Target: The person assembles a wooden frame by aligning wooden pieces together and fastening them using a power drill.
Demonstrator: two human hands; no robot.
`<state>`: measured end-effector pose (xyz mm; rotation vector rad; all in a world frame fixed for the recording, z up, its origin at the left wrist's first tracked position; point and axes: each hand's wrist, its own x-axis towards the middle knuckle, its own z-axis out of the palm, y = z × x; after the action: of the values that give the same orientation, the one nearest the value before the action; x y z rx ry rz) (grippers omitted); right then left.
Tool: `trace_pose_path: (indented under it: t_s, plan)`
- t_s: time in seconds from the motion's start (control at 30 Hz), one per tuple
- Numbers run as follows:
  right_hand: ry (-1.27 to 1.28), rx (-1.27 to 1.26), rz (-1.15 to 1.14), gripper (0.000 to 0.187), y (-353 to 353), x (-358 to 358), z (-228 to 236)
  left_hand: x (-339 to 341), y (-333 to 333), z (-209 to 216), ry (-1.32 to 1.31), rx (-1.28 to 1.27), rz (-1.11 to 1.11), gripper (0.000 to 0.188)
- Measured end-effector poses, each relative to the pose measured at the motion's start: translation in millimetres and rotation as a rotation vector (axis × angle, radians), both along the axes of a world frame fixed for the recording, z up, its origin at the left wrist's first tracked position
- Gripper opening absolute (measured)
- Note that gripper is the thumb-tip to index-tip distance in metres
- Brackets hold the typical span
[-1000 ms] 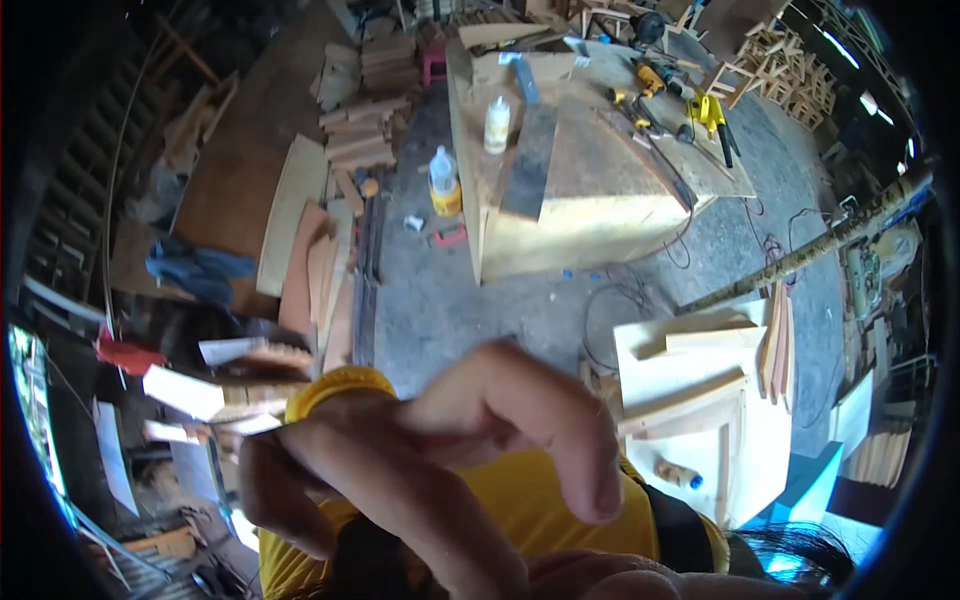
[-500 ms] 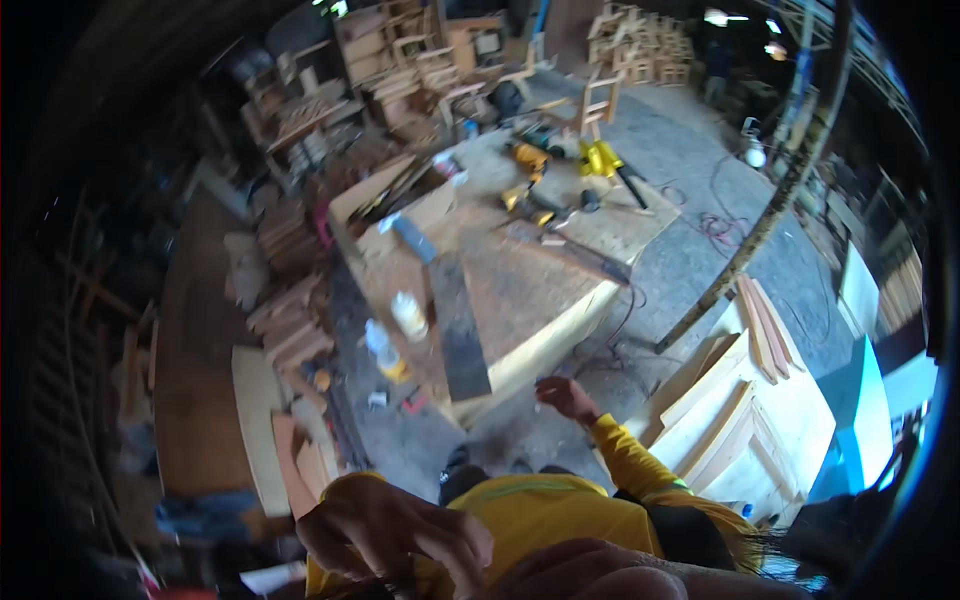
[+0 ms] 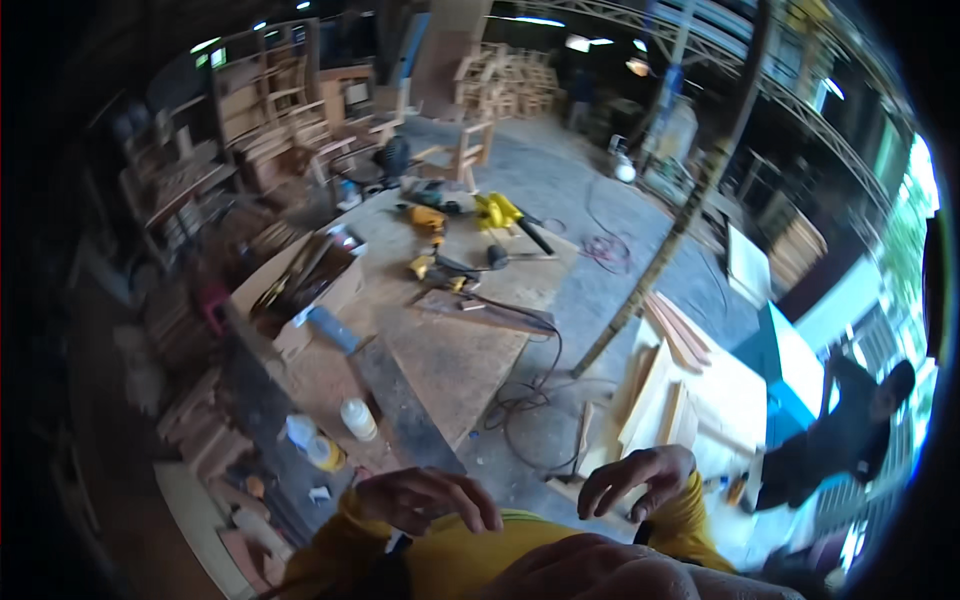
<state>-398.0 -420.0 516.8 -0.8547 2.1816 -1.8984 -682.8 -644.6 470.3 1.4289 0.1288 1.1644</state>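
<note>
Both hands hang in front of my yellow top, above the near edge of a plywood worktable [image 3: 440, 375]. My left hand [image 3: 428, 498] has its fingers stretched forward and slightly bent, holding nothing. Opposite it, my right hand [image 3: 640, 480] curves downward with its fingers apart, also without anything in it. Nearest the left hand are a white bottle [image 3: 358, 419] on the table and a bottle with yellow contents [image 3: 325, 452] beside it. A dark flat board [image 3: 405, 400] lies along the tabletop.
On the table's far part are a yellow blower [image 3: 497, 211], an orange power tool [image 3: 427, 220] and a tool box [image 3: 335, 290]. A slanting pole [image 3: 660, 255] rises on the right, near stacked boards [image 3: 735, 395]. Another person [image 3: 845, 430] is at far right; cords lie on the floor.
The view has swung right, so the table sits farther left and another person appears. My left hand has moved forward, away from the camera; my right hand now hangs level with it.
</note>
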Motion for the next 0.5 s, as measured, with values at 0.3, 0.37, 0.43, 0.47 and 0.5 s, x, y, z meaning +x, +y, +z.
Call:
trace_pose_path:
  t_s: [0.3, 0.37, 0.43, 0.47, 0.5]
  plan:
    - [-0.142, -0.010, -1.083, 0.072, -86, 34, -15, -80, -41, 33, -0.108, 0.261, 0.771, 0.029]
    - [0.149, 0.252, -1.382, 0.094, -90, 37, 45, -115, -73, 56, -0.711, 0.335, 0.054, 0.021]
    - [0.956, 0.968, -1.287, 0.111, -75, 18, 91, -102, -78, 102, -1.269, 0.418, -0.704, 0.019]
    - [0.942, 0.980, -1.307, 0.111, -86, 8, 122, -92, -70, 139, -1.359, 0.832, -0.234, 0.026]
    - [1.195, 1.010, -1.390, 0.116, -99, -7, 150, -86, -73, 171, -1.356, 1.212, 0.288, 0.035]
